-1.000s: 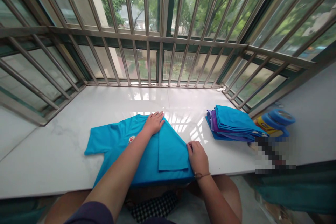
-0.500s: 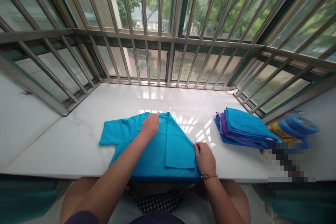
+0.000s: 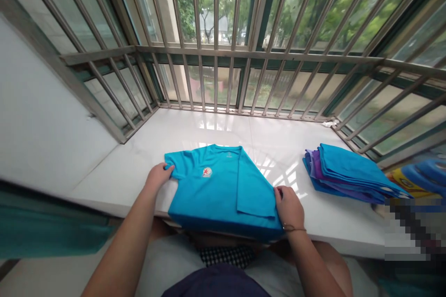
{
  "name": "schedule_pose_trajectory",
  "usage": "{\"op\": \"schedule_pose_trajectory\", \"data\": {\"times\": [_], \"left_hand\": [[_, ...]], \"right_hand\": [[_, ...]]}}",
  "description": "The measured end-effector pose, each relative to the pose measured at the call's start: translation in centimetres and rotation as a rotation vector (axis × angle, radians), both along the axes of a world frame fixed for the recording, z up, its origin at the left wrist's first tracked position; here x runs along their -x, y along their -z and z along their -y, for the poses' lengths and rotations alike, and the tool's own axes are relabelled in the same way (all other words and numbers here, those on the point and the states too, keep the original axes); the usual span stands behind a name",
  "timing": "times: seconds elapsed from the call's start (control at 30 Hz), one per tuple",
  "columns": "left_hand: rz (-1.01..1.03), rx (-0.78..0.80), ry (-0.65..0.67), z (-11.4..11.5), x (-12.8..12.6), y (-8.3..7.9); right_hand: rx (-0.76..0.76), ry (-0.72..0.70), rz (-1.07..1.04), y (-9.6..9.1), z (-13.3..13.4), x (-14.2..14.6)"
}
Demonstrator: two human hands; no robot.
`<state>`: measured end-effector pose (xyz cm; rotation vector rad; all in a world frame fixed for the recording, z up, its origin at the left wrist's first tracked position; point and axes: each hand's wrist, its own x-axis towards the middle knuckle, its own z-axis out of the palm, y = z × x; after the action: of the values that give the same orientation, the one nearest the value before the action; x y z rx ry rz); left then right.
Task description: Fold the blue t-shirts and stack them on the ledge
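Note:
A turquoise T-shirt (image 3: 216, 190) with a small round emblem on the chest lies on the white ledge, its lower part hanging over the front edge. The right side is folded inward, that sleeve lying flat over the body. On the left the other sleeve sticks out, and my left hand (image 3: 159, 177) pinches its lower cuff corner between thumb and fingers. My right hand (image 3: 290, 205) is closed at the folded right edge of the shirt, gripping the fabric there; its fingertips are partly hidden.
To the right sits a stack of folded blue and purple clothes (image 3: 351, 171). Beside it stands a blue and yellow container (image 3: 418, 177), near a blurred-out patch. Metal window bars (image 3: 244, 53) enclose the white ledge (image 3: 209, 125) at the back and sides.
My left hand has moved from the shirt's collar leftward to the sleeve cuff and taken hold of it, uncovering the chest emblem. My right hand stays at the folded edge. The view has shifted left.

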<state>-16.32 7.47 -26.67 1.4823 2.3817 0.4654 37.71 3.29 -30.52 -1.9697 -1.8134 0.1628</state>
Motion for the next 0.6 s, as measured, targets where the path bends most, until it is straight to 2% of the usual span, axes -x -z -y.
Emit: {"op": "schedule_pose_trajectory", "data": {"times": [0.07,0.13,0.17,0.23,0.3,0.33,0.37,0.43,0.53,0.6], "left_hand": [[0.034,-0.115,-0.030,-0.7,-2.1,-1.1],[0.095,-0.290,0.020,-0.1,-4.9,-1.9],[0.130,-0.374,0.121,0.8,-6.4,-2.2],[0.171,-0.450,0.485,3.1,-9.2,-2.3],[0.149,-0.423,0.849,5.6,-10.9,-1.6],[0.118,-0.398,0.944,6.7,-11.0,-1.1],[0.081,-0.375,0.970,7.6,-10.8,-0.4],[0.007,-0.346,0.883,8.6,-9.2,1.1],[-0.061,-0.293,0.753,8.7,-6.2,2.9],[-0.078,-0.276,0.746,8.2,-5.2,3.3]], "right_hand": [[0.018,0.010,-0.009,-0.2,0.0,0.1],[0.029,0.013,-0.016,-0.3,0.0,0.1],[0.032,0.012,-0.019,-0.4,0.0,0.1],[0.033,0.004,-0.028,-0.3,-0.1,0.0],[0.030,-0.004,-0.037,-0.2,-0.1,0.0],[0.030,-0.007,-0.038,-0.2,-0.1,-0.1],[0.031,-0.006,-0.035,-0.2,-0.1,-0.1],[0.033,0.000,-0.024,-0.2,-0.1,-0.1],[0.032,0.003,-0.014,-0.4,-0.1,0.0],[0.027,0.003,-0.019,-0.5,-0.1,0.1]]}}
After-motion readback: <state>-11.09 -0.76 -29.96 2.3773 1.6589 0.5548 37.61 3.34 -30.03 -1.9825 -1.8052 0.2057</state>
